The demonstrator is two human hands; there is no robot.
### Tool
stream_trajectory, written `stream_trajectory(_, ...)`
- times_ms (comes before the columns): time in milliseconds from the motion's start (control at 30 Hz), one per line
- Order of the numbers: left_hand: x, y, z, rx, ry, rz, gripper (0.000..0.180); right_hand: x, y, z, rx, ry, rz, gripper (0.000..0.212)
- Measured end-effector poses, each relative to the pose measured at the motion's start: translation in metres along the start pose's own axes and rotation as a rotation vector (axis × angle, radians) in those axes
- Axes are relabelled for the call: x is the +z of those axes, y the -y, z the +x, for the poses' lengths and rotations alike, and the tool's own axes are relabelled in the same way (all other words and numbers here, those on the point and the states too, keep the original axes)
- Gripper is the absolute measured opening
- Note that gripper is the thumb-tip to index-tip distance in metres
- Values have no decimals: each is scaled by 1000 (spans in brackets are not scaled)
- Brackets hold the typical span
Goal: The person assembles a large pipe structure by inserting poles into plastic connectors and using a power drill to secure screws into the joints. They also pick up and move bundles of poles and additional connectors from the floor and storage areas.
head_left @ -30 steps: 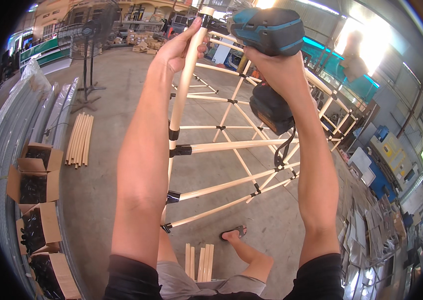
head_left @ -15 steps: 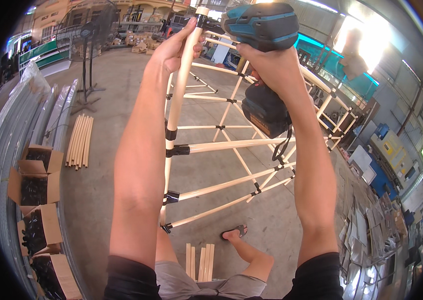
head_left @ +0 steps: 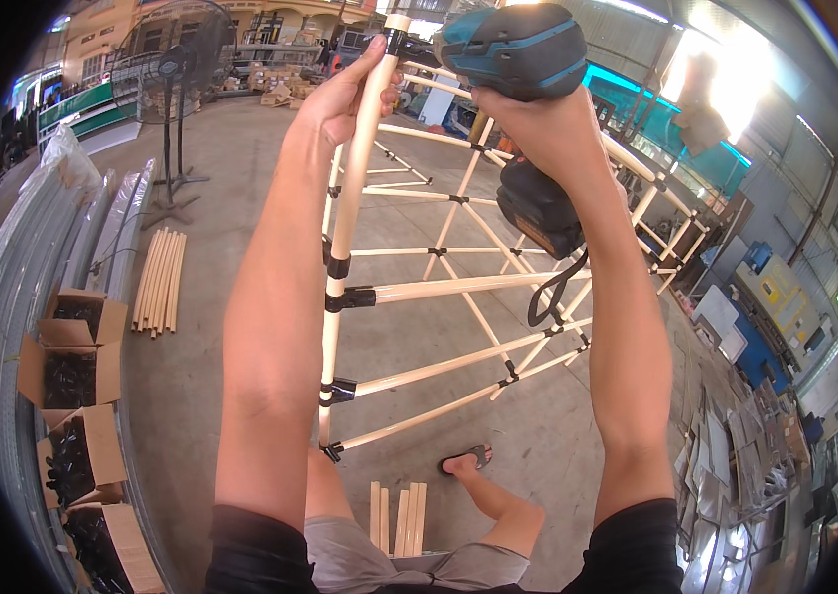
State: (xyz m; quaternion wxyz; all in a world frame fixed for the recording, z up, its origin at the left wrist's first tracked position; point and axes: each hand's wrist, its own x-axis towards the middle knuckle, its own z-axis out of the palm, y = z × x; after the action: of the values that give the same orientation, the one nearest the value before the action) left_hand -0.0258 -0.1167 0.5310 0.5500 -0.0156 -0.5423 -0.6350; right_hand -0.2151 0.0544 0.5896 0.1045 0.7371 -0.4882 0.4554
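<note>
My left hand [head_left: 347, 99] is wrapped round an upright cream pipe [head_left: 363, 134] just below its top end. A black pipe joint [head_left: 395, 43] sits at that end. In my right hand [head_left: 536, 124] is a blue and black cordless drill [head_left: 513, 51], gripped by its handle, with its front end against or very close to the black joint. Its battery [head_left: 540, 210] and a wrist strap [head_left: 549, 297] hang below my hand. The pipe belongs to a large frame of cream pipes [head_left: 439, 370] linked by black joints. The drill's tip is too small to make out.
Left of me are open cardboard boxes of black joints [head_left: 70, 378], a bundle of cream pipes [head_left: 158, 282] and long metal profiles [head_left: 3, 297]. A black fan [head_left: 171, 74] stands beyond. Short pipes [head_left: 409, 517] lie by my legs. Sheet scraps [head_left: 745, 455] are piled right.
The drill has tilted slightly, its battery swinging right and up and its body shifting a little left. The strap has swung. My left hand keeps its hold on the pipe.
</note>
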Motion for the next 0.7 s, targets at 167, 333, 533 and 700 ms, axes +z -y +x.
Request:
stream_trajectory(167, -3, 0, -1, -32, 0, 30, 40, 5, -5, 2, -89, -80, 41, 30)
stream_trajectory(333, -6, 8, -2, -33, 138, -62, 41, 5, -10, -1, -118, -104, 82, 32)
stream_trajectory(533, -9, -5, 8, -24, 104, -67, 50, 0, 0, -8, 129, -62, 156, 38)
stream_trajectory(700, 18, -14, 2, 66, -70, 130, 54, -4, -5, -93, 240, -221, 325, 27)
